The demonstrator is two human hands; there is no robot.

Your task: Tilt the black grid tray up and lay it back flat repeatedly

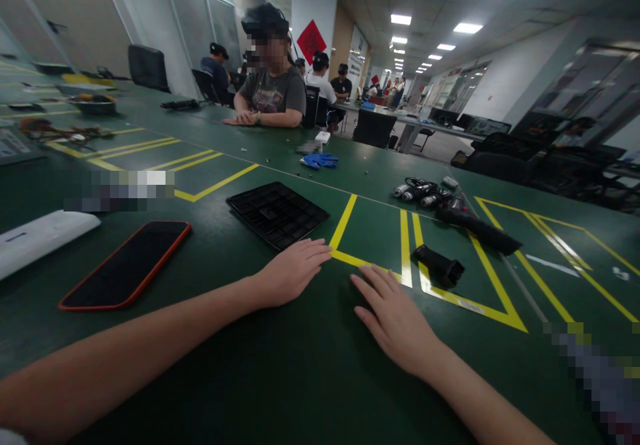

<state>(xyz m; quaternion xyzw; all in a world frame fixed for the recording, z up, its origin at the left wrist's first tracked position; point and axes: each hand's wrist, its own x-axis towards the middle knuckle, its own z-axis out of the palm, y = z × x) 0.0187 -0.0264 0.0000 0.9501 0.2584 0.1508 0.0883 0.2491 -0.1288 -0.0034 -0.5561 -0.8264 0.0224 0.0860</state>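
My left hand lies at the near corner of a flat black ribbed plastic panel, its fingers stretched out to the right. Whether its fingertips touch the panel I cannot tell. To the right, my right hand is spread over the green table, fingers apart and holding nothing. Just beyond it, inside a yellow tape outline, rests a small black block-shaped part. A phone with an orange edge lies left of my left hand, its screen dark.
Several cylindrical metal-and-black tools with cables and a long black piece lie at the right. Blue gloves are farther back. A white device lies at the left. Across the table sits a person with folded arms.
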